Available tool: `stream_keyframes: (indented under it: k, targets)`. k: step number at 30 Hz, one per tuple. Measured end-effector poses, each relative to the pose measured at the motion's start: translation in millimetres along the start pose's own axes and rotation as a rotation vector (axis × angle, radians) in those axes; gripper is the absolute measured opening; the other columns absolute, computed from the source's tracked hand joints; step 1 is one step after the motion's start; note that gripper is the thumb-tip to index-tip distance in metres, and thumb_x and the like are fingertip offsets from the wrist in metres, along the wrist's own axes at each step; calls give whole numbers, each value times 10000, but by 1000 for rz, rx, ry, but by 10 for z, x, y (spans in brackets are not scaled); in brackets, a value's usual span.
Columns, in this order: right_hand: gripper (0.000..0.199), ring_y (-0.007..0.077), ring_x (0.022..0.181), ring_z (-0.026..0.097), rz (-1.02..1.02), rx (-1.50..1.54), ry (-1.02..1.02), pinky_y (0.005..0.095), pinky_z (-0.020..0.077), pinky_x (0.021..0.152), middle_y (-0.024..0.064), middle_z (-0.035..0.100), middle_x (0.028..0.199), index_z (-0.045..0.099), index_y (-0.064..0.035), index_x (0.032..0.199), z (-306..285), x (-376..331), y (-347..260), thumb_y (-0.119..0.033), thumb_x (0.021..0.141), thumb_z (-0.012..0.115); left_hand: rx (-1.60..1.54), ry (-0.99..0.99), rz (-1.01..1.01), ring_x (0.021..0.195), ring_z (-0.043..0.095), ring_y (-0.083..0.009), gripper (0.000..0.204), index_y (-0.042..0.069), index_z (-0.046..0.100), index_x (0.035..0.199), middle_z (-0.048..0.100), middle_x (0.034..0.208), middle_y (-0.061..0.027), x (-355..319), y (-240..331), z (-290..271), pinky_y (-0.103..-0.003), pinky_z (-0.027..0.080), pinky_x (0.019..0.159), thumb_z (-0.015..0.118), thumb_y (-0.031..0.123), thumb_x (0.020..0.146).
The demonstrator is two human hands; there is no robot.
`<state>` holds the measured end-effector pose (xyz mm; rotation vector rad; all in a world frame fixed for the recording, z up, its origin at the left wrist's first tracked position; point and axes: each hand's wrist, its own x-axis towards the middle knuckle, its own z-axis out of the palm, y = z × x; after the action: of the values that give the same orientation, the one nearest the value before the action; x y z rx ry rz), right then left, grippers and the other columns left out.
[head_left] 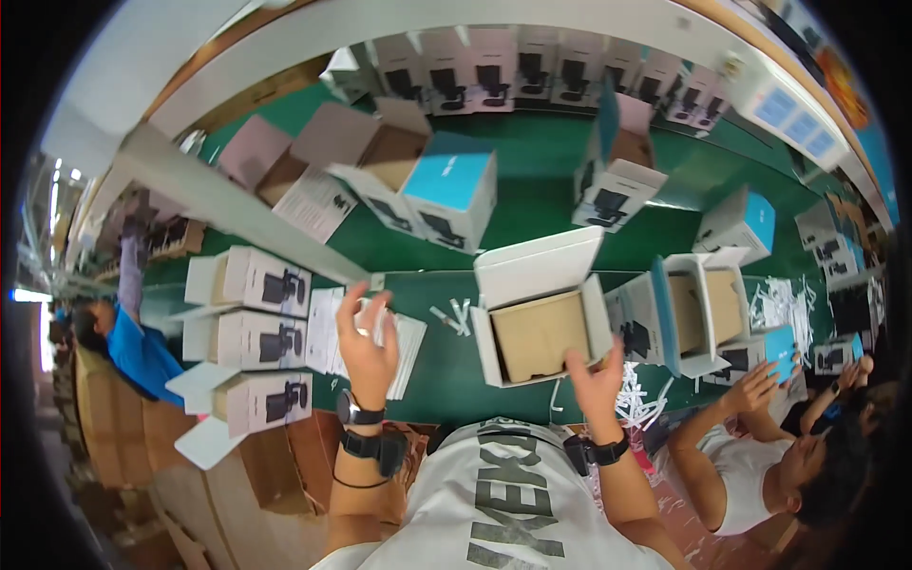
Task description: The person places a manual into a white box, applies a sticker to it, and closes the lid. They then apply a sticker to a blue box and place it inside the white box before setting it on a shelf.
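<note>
An open white box [594, 313] stands in front of me with its lid folded back. A brown cardboard insert [540, 337] fills it. My right hand [597, 380] is at the box's near right corner, thumb and fingers apart; whether it presses on the wall is unclear. My left hand [369, 344] is raised with its fingers spread and nothing in it. Beneath and beside that hand lie white printed sheets [408, 347]. Small white paper strips [454, 318] lie between the sheets and the box.
Several flap-open boxes [266, 340] line the left side. More open boxes [689, 309] stand to the right, near a co-worker's hands [755, 388]. Shredded white strips [784, 309] lie beyond them. Closed boxes [494, 68] form a row at the back of the green table [418, 285].
</note>
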<state>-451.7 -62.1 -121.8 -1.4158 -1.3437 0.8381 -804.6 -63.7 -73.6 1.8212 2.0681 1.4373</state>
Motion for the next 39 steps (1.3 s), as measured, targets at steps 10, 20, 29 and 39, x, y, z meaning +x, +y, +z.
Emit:
stream_keyframes:
  k: [10, 20, 29, 39]
  targets:
    - [473, 175, 1036, 635, 161, 84, -72, 319, 525, 915, 104, 659, 1138, 493, 3, 1283, 352, -199, -224, -110, 928, 784, 709, 13, -192, 1306, 533, -444, 596, -30, 646, 1309, 575, 1382, -282, -1100, -1670, 651, -508, 465, 1089, 787, 323, 850]
    - [563, 154, 994, 611, 128, 122, -130, 301, 511, 892, 87, 641, 1163, 468, 0, 1337, 273, -191, -257, -103, 904, 812, 591, -626, -445, 1167, 664, -430, 436, -10, 667, 1182, 659, 1253, -283, -550, -1653, 488, -524, 580, 862, 674, 368, 964]
    - [431, 113, 866, 603, 386, -10, -487, 285, 510, 790, 16, 673, 1031, 546, -9, 1357, -411, -485, 296, -62, 965, 717, -972, 110, -411, 1135, 686, -360, 900, 177, 12, 1710, 582, 1380, -251, -180, -89, -515, -472, 573, 969, 589, 209, 1019]
    - [234, 138, 875, 657, 373, -222, -666, 293, 528, 791, 72, 746, 1040, 641, 11, 1246, -254, -441, 107, -100, 1042, 616, -354, -356, 546, 1334, 532, -515, 1009, 161, 226, 1661, 366, 1573, -351, 222, 558, -80, -583, 456, 1098, 812, 160, 840]
